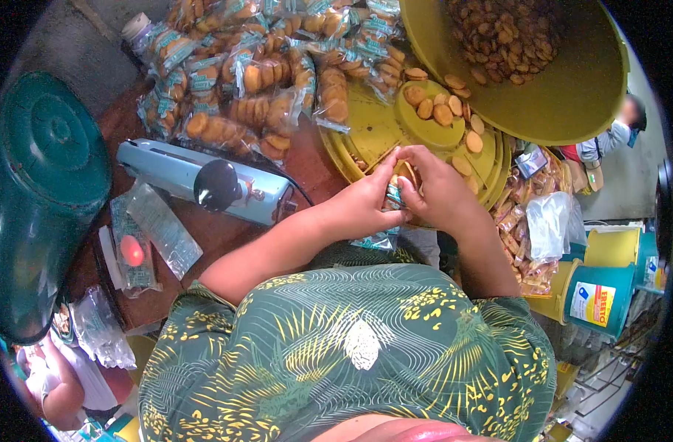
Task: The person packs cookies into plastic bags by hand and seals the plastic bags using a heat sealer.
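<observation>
My left hand (pixel 362 199) and my right hand (pixel 440 188) meet in front of my chest, both closed on a small clear plastic bag (pixel 393 195) with teal print. Its lower end (pixel 381 240) hangs beneath my fingers. Something round and tan, like a cookie, shows at the bag's mouth; my fingers hide the rest. Just beyond my hands is a yellow lid (pixel 344 151) with loose round cookies (pixel 443 114) on it. A large yellow tub (pixel 591 96) tilts over the lid's far right, with many brown cookies (pixel 506 37) inside.
Filled cookie bags (pixel 259 77) are heaped at the back. A light-blue bag sealer (pixel 159 163) and flat printed bags (pixel 167 230) lie left, beside a dark green bin (pixel 42 191). Packed snacks (pixel 524 243) and buckets (pixel 598 298) stand right. Other people (pixel 64 379) are at both sides.
</observation>
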Tool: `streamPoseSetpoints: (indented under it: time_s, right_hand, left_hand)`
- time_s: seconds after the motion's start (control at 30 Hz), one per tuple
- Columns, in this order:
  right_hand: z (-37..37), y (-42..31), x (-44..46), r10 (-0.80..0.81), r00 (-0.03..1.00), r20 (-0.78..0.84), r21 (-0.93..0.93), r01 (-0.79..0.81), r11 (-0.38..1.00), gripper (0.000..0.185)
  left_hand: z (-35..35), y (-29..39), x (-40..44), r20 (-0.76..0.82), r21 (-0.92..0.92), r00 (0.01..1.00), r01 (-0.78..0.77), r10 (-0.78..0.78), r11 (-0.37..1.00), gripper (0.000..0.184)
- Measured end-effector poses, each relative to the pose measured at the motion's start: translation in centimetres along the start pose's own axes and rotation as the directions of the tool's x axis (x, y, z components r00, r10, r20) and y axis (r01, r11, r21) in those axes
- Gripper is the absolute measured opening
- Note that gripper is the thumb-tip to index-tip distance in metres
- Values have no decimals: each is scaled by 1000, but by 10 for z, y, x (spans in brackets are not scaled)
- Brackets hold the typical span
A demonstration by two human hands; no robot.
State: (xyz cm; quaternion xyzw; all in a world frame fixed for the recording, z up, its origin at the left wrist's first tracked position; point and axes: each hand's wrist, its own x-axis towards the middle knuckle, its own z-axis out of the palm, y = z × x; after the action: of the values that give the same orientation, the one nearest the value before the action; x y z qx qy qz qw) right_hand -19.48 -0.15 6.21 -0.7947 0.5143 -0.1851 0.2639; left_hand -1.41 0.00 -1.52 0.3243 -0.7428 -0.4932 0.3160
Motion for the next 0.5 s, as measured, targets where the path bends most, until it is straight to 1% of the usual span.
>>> streamPoseSetpoints:
  time_s: [0.03,0.07,0.1,0.17,0.23,0.27,0.33,0.43,0.5]
  right_hand:
    - [-1,-1,0,21,1000,9,10,-21,1000,39]
    - [-2,-1,-1,41,999,19,20,-41,999,39]
    - [-3,-2,-1,19,1000,-7,16,-18,1000,38]
    - [-4,-2,-2,-26,998,-58,7,26,1000,37]
    - [-4,-1,-2,-89,992,-89,-4,89,996,38]
    - [-3,0,-2,-121,987,-106,-11,121,993,38]
    - [-4,-4,-2,-135,984,-115,-67,128,990,38]
    - [0,-4,0,-111,985,-131,-104,98,990,36]
    - [6,-1,2,-99,984,-147,-107,84,991,34]
  left_hand:
    - [0,1,0,-19,22,999,-39,39,999,102]
    - [0,2,-1,4,-32,1000,29,-28,999,101]
    - [-3,7,0,31,-84,995,97,-95,992,99]
    - [-6,8,1,80,-142,982,184,-174,973,94]
    - [-8,6,3,117,-154,972,219,-203,963,86]
    - [-7,7,2,86,-163,982,179,-167,970,79]
    - [-6,10,2,23,-178,995,101,-99,979,66]
    - [-3,6,3,-28,-105,999,42,-45,994,52]
    - [-3,6,4,13,-150,996,93,-92,984,50]
